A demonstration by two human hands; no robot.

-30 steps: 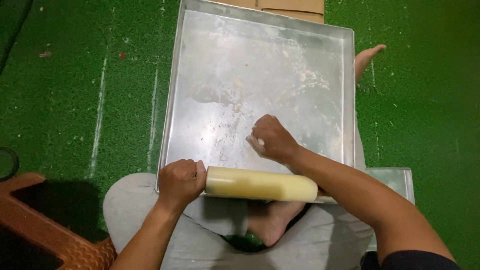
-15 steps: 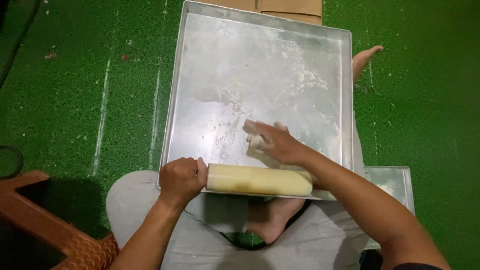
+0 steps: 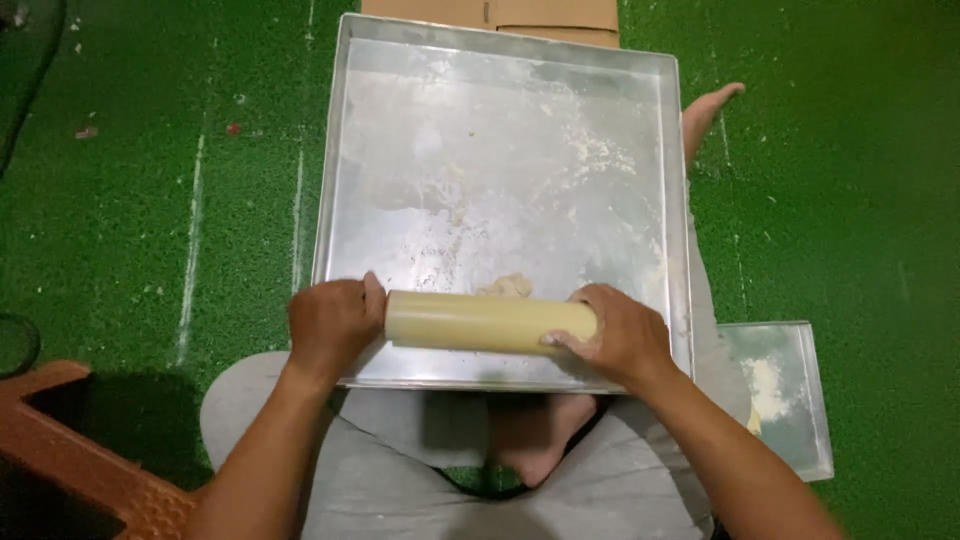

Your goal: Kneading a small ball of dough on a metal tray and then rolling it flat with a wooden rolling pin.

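The person sits cross-legged on green turf flooring (image 3: 120, 230) with a large square metal tray (image 3: 640, 130) resting across the lap. The tray serves as the reference for everything else.

A pale yellow rolling pin (image 3: 490, 322) lies crosswise on the tray near its nearest edge, roughly parallel to that edge. The left hand (image 3: 332, 322) grips the pin's left end, fingers curled together over it, at the tray's near left corner. The right hand (image 3: 618, 335) covers the pin's right end, fingers wrapped round it with the thumb along the pin's underside, close to the tray's near right corner. Both hands are clamped on the pin.

A small lump of dough (image 3: 505, 286) sits on the tray floor just beyond the pin, about midway along its length, touching or nearly touching it; I cannot tell which. The tray floor is dusted with flour, heaviest toward its right half and centre.

A bare foot (image 3: 535, 440) shows beneath the tray's near edge, between the grey-trousered knees. Another bare foot (image 3: 710, 110) projects past the tray's right side near its far corner. A smaller metal tray (image 3: 805, 400) lies on the turf off the large tray's near right corner, holding a patch of flour. A cardboard box (image 3: 490, 14) abuts the tray's far edge. A reddish-brown wooden piece (image 3: 80, 450) lies on the turf well off the near left corner.
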